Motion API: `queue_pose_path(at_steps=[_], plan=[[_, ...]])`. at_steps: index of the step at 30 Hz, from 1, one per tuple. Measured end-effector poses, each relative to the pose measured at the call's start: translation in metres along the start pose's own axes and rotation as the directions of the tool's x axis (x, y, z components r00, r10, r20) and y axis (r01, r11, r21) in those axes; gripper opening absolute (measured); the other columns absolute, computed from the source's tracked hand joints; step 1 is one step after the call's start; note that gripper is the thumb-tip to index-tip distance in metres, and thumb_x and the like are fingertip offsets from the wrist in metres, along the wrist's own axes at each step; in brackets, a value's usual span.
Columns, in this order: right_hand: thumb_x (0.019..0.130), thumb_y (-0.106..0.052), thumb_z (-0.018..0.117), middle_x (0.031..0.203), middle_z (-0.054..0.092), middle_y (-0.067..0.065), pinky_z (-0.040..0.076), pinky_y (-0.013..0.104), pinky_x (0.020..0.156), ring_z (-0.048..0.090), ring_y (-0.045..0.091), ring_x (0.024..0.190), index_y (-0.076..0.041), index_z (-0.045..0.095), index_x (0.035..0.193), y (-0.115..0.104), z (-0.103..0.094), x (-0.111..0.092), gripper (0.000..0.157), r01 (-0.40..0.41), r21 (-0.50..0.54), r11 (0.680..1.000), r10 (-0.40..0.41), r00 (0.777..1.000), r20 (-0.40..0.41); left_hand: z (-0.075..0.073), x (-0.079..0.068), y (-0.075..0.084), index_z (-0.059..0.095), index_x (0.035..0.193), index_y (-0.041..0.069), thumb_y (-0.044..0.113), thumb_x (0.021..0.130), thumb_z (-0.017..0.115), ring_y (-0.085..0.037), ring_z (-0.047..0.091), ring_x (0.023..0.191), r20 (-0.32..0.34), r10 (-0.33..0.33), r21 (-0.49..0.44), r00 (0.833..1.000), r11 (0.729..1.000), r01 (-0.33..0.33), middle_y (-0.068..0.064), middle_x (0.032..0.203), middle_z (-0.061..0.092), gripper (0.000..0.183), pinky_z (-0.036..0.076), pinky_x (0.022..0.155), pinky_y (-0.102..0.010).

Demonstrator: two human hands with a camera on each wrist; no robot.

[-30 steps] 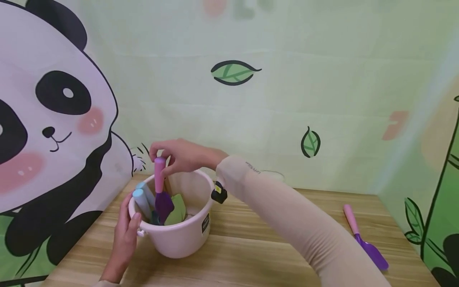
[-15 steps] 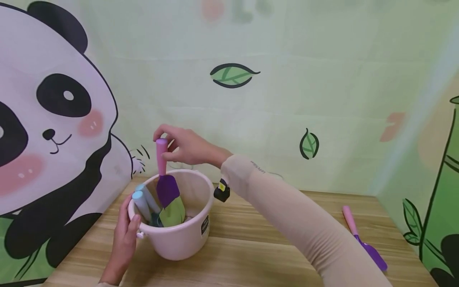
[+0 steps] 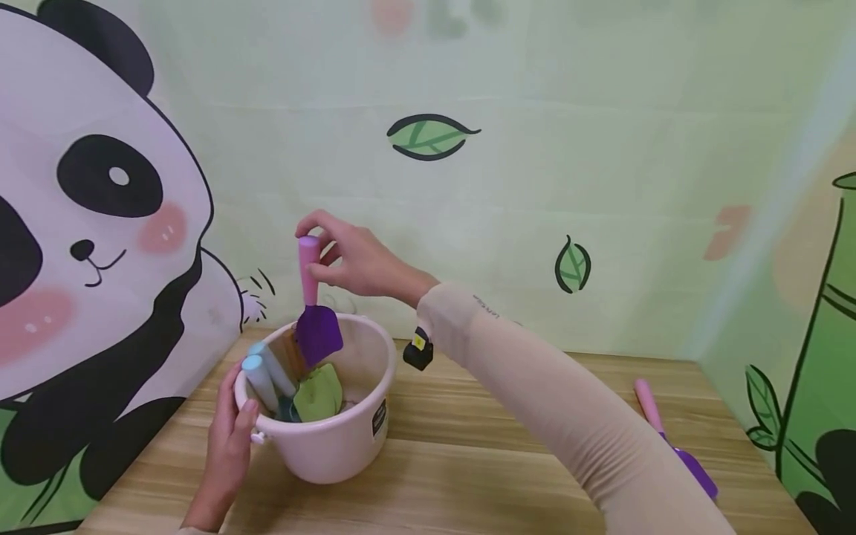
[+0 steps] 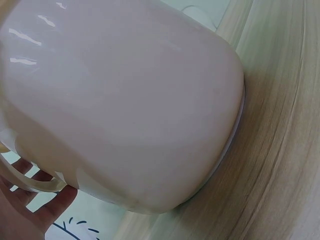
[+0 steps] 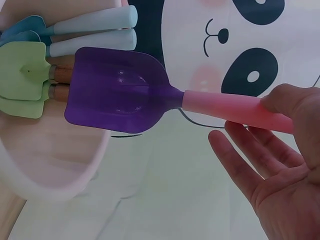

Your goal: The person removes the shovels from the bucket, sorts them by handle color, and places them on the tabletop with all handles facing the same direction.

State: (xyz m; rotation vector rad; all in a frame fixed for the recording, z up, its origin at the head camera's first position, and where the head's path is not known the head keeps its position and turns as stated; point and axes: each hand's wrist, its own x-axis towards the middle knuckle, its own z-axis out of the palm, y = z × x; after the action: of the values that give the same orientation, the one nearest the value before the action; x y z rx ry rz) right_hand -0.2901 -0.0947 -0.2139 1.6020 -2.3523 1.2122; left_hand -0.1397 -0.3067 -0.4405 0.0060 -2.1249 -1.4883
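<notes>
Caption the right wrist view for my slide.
Right hand holding a purple scoop, with green scoops and blue tools in the bucket beyond.

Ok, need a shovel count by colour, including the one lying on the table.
Pink-handled purple shovels: 2 (one in the right hand, one on the wood-grain table)
Brown-handled light-green shovels: 2 (in the pale pink round bucket)
Light-blue-handled blue shovels: 2 (also in the bucket)
Total: 6
</notes>
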Motion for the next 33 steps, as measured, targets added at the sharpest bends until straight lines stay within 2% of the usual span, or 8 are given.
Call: queue_pose_path(at_steps=[12, 19, 28, 33], plan=[[0.098, -0.007, 0.065, 0.112, 0.066, 0.010, 0.059, 0.027, 0.073, 0.068, 0.018, 0.092, -0.015, 0.044, 0.131, 0.010, 0.001, -0.004, 0.040, -0.054, 0.022, 0.998, 0.055, 0.998, -0.041, 0.000, 0.000, -0.002, 0.025, 0.163, 0.023, 0.020, 0.108, 0.040, -0.009, 0.038, 0.135, 0.002, 0.010, -0.025, 1.000, 1.000, -0.009, -0.006, 0.159, 0.034, 0.057, 0.037, 0.102, -0.012], [0.098, -0.008, 0.066, 0.112, 0.066, 0.011, 0.059, 0.027, 0.072, 0.068, 0.019, 0.094, -0.017, 0.044, 0.130, 0.016, 0.000, -0.006, 0.040, -0.083, 0.018, 0.996, 0.083, 0.996, -0.042, -0.001, 0.002, -0.003, 0.023, 0.163, 0.023, 0.018, 0.108, 0.039, -0.012, 0.038, 0.137, 0.007, 0.018, -0.034, 1.000, 0.999, -0.018, -0.007, 0.159, 0.032, 0.057, 0.038, 0.102, -0.014], [0.098, -0.008, 0.066, 0.110, 0.067, 0.009, 0.060, 0.029, 0.070, 0.068, 0.018, 0.092, -0.017, 0.045, 0.129, 0.021, -0.005, -0.009, 0.039, -0.077, 0.030, 0.997, 0.079, 0.994, -0.079, -0.001, 0.001, 0.000, 0.024, 0.163, 0.023, 0.020, 0.109, 0.040, -0.015, 0.037, 0.138, 0.004, 0.005, -0.028, 1.000, 1.000, -0.005, -0.006, 0.160, 0.032, 0.056, 0.036, 0.103, -0.013], [0.097, -0.009, 0.066, 0.110, 0.067, 0.010, 0.060, 0.030, 0.069, 0.069, 0.019, 0.093, -0.016, 0.046, 0.130, 0.024, -0.008, -0.010, 0.039, -0.060, 0.031, 0.998, 0.063, 0.992, -0.112, -0.001, 0.000, 0.000, 0.023, 0.163, 0.024, 0.022, 0.109, 0.040, -0.022, 0.037, 0.140, 0.010, -0.006, -0.017, 1.000, 1.000, 0.006, -0.005, 0.161, 0.031, 0.057, 0.036, 0.102, -0.014]])
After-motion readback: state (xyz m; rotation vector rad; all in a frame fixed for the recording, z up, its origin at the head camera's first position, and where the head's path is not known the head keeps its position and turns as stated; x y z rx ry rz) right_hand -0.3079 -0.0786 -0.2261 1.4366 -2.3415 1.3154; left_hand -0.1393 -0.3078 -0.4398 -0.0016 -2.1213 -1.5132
